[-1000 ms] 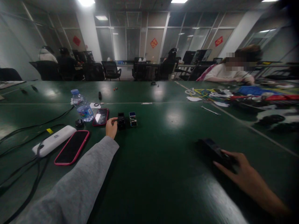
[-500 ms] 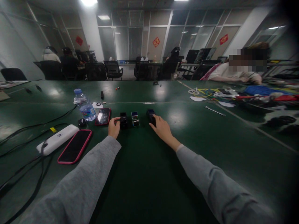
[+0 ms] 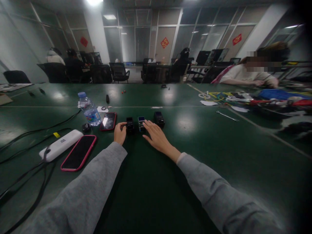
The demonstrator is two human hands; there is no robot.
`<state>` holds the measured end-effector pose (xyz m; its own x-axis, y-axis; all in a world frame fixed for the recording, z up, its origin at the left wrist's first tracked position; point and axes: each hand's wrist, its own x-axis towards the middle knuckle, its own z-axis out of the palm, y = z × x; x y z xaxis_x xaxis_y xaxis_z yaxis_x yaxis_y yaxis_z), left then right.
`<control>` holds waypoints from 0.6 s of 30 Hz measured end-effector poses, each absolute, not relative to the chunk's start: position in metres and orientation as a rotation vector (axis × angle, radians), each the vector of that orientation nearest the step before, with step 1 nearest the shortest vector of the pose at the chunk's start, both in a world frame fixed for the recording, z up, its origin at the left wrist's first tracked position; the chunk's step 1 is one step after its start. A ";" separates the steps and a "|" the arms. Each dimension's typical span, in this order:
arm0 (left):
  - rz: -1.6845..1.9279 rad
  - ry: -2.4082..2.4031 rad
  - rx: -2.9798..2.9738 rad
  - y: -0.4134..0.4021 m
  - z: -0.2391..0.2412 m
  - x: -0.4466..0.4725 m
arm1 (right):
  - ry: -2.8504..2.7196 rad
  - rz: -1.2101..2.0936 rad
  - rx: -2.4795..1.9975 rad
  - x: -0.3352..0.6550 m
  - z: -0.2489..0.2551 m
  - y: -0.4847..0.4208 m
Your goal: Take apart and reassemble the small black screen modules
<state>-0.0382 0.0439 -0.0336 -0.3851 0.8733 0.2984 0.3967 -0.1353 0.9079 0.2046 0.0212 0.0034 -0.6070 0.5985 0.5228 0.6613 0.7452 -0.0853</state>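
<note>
Just left of frame centre, your left hand [image 3: 120, 133] curls against the left side of a small black boxy block [image 3: 129, 125]; whether it grips cannot be told. Your right hand [image 3: 156, 138] lies open, fingers spread, tips at a small blue-topped block [image 3: 140, 122] straight ahead. One second black plastic block [image 3: 159, 119] sits just up-right, completing a left-to-right row.

We see a dark green tabletop [image 3: 170, 182] crossed by thin pale lines. The left cloth sleeve [image 3: 85, 195] and the right cloth sleeve [image 3: 219, 195] are plain light grey. One small square box [image 3: 129, 125] is black, and its pale neighbour box [image 3: 141, 123] has a blue top. One flat phone [image 3: 109, 121] has a red rim, the larger phone [image 3: 79, 152] a pink one. The long plastic power bank [image 3: 61, 145] is white. The clear plastic bottle [image 3: 89, 110] has a blue cap and label.
</note>
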 end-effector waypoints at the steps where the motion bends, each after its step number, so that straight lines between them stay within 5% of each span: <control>1: 1.539 1.721 1.426 0.044 -0.034 -0.038 | -2.439 -0.131 -0.910 0.202 0.001 0.021; 18: 1.521 1.712 1.384 0.047 -0.038 -0.040 | -2.217 0.176 -1.212 0.211 -0.004 0.000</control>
